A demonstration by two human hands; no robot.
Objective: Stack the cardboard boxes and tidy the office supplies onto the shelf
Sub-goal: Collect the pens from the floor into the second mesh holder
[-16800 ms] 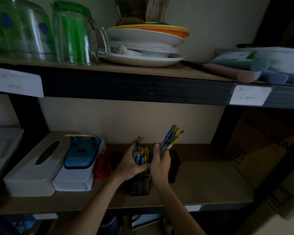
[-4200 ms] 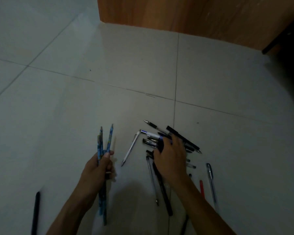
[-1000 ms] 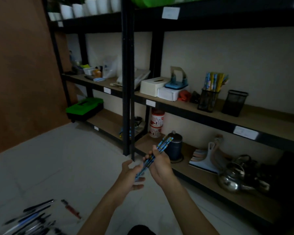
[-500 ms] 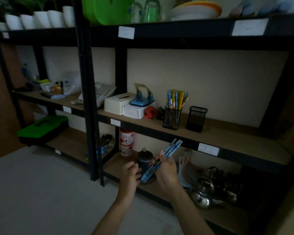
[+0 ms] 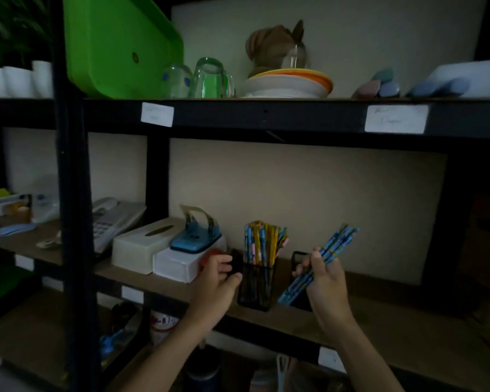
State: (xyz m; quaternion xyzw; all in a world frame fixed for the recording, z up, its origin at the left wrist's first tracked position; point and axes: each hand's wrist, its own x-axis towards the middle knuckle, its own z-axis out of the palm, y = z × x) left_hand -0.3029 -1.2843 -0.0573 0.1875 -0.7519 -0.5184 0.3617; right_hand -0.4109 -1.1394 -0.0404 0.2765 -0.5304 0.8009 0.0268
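Right hand [image 5: 324, 275] pinched a tilted bundle of blue pencils [image 5: 320, 267] just right of the crowded mesh pencil cup [image 5: 256, 284], left hand [image 5: 218, 281] fingers curled against its side; forcing them in risked tipping it.

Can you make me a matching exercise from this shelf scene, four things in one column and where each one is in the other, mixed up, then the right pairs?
Things
1. bundle of blue pencils
2. blue hole punch
3. green tray
4. mesh pencil cup

Places
A. leaning on the top shelf, left of the glasses
B. standing on the middle shelf, between the two hands
C. held in the right hand
D. resting on a white box beside the tissue box

Pairs: 1-C, 2-D, 3-A, 4-B
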